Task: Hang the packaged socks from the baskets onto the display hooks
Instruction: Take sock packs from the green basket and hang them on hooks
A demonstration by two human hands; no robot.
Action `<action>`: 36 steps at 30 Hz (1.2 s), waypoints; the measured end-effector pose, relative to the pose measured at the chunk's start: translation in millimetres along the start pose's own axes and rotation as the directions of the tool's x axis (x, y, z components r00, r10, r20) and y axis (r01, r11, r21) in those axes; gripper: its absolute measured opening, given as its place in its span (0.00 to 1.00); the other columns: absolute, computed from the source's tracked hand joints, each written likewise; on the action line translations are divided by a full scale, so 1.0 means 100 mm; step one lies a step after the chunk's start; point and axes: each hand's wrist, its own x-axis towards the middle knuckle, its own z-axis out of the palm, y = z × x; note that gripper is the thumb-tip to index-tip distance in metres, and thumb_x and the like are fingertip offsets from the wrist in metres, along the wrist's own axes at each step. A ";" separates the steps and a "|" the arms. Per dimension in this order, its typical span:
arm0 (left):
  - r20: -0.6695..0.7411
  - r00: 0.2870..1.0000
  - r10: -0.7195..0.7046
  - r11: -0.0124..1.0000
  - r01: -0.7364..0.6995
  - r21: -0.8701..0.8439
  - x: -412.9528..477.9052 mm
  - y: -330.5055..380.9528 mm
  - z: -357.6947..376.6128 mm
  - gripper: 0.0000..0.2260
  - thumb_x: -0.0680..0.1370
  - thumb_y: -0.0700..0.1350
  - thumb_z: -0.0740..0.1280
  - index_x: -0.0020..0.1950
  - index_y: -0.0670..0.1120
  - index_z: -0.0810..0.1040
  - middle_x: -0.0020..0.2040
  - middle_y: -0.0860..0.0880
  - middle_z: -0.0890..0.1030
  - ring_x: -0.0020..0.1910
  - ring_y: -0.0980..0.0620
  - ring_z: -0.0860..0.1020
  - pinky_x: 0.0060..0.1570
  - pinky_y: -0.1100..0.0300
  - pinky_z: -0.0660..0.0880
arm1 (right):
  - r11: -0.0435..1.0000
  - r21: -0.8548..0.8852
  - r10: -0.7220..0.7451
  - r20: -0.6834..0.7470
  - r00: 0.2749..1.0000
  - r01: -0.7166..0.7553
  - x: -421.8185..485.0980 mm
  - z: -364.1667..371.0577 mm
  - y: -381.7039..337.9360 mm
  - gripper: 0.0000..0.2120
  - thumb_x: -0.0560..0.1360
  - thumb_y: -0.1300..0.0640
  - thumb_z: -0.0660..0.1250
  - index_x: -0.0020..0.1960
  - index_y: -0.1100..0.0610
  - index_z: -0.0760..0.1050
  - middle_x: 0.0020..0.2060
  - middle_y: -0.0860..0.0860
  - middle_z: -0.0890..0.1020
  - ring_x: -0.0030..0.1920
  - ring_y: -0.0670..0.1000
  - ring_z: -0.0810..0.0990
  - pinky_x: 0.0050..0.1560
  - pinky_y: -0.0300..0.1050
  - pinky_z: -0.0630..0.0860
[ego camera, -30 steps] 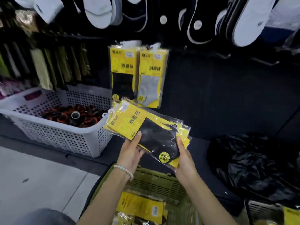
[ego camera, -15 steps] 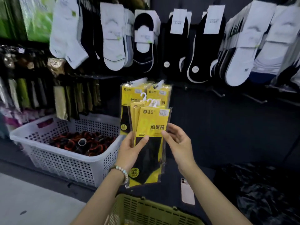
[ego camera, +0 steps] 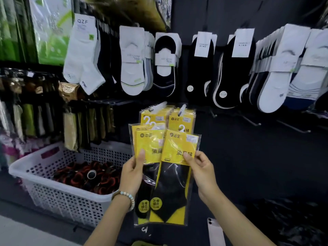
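My left hand grips a small stack of yellow sock packs with black socks inside, held upright. My right hand pinches the front pack by its yellow card, fanned a little to the right of the stack. White plastic hangers stick up from the pack tops. Just behind them, two bunches of the same yellow packs hang on display hooks at the dark wall. Bare hooks jut out to the right of those.
A white perforated basket with red and black rolled items stands at the left. Rows of white and black socks hang above. A pink phone lies on the dark ledge below. A black plastic bag sits at the lower right.
The packs went from lying flat and low over the green basket to upright before the hanging packs. My right hand has drawn the front pack sideways off the stack. The view tilted upward.
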 end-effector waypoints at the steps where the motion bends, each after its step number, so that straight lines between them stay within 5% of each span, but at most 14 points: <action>1: -0.048 0.999 -0.010 1.000 0.010 0.008 0.07 0.01 -0.05 0.22 0.72 0.64 0.58 0.30 0.48 0.60 0.21 0.57 0.58 0.20 0.60 0.58 0.24 0.68 0.58 | 1.000 -0.001 -0.002 -0.031 1.000 0.002 0.06 -0.02 0.01 0.02 0.75 0.58 0.68 0.45 0.55 0.76 0.45 0.52 0.86 0.52 0.55 0.83 0.59 0.49 0.76; 5: -0.160 0.987 0.002 0.999 0.006 0.049 0.33 0.06 -0.25 0.22 0.73 0.63 0.58 0.30 0.48 0.58 0.18 0.56 0.58 0.18 0.59 0.57 0.22 0.70 0.58 | 0.998 -0.056 -0.018 -0.110 0.994 0.012 0.34 -0.09 -0.02 0.03 0.78 0.58 0.65 0.50 0.55 0.77 0.46 0.54 0.85 0.51 0.55 0.83 0.58 0.56 0.77; 13: -0.215 0.974 0.078 0.994 -0.059 0.093 0.59 0.08 -0.37 0.22 0.74 0.62 0.58 0.30 0.48 0.57 0.25 0.53 0.57 0.24 0.56 0.56 0.28 0.61 0.56 | 0.973 -0.198 -0.150 -0.168 0.974 0.116 1.03 0.12 -0.04 0.03 0.78 0.59 0.66 0.49 0.58 0.77 0.41 0.47 0.83 0.40 0.38 0.81 0.36 0.28 0.73; 25: -0.139 0.990 0.022 1.000 -0.021 0.012 0.61 0.01 -0.20 0.22 0.72 0.63 0.59 0.30 0.48 0.58 0.20 0.56 0.58 0.20 0.60 0.59 0.30 0.61 0.59 | 0.952 -0.275 -0.006 -0.452 0.892 -0.132 1.28 0.01 0.38 0.11 0.72 0.55 0.73 0.50 0.54 0.72 0.49 0.53 0.77 0.45 0.49 0.76 0.37 0.38 0.71; 30: -0.040 0.999 0.005 1.000 -0.006 -0.020 0.54 -0.05 -0.07 0.21 0.70 0.65 0.60 0.31 0.49 0.63 0.25 0.57 0.62 0.26 0.58 0.62 0.30 0.66 0.62 | 0.978 -0.208 -0.026 -0.157 0.987 -0.007 0.89 0.13 0.24 0.10 0.73 0.49 0.70 0.50 0.53 0.75 0.49 0.51 0.80 0.47 0.49 0.80 0.46 0.40 0.77; 34: 0.011 1.000 -0.029 0.993 0.030 -0.114 0.43 -0.01 0.13 0.21 0.69 0.62 0.63 0.25 0.47 0.73 0.20 0.57 0.67 0.20 0.61 0.66 0.24 0.75 0.62 | 0.980 -0.183 -0.050 0.125 0.991 0.072 0.59 0.35 0.03 0.16 0.68 0.46 0.73 0.53 0.50 0.77 0.47 0.51 0.81 0.48 0.51 0.80 0.50 0.43 0.80; 36: 0.070 0.996 -0.047 0.980 0.059 -0.190 0.38 0.01 0.20 0.14 0.70 0.59 0.65 0.42 0.51 0.83 0.33 0.59 0.82 0.33 0.64 0.80 0.37 0.73 0.71 | 0.969 -0.225 -0.074 0.135 0.988 0.104 0.51 0.39 -0.02 0.19 0.67 0.48 0.75 0.55 0.51 0.77 0.47 0.53 0.82 0.49 0.52 0.80 0.53 0.46 0.79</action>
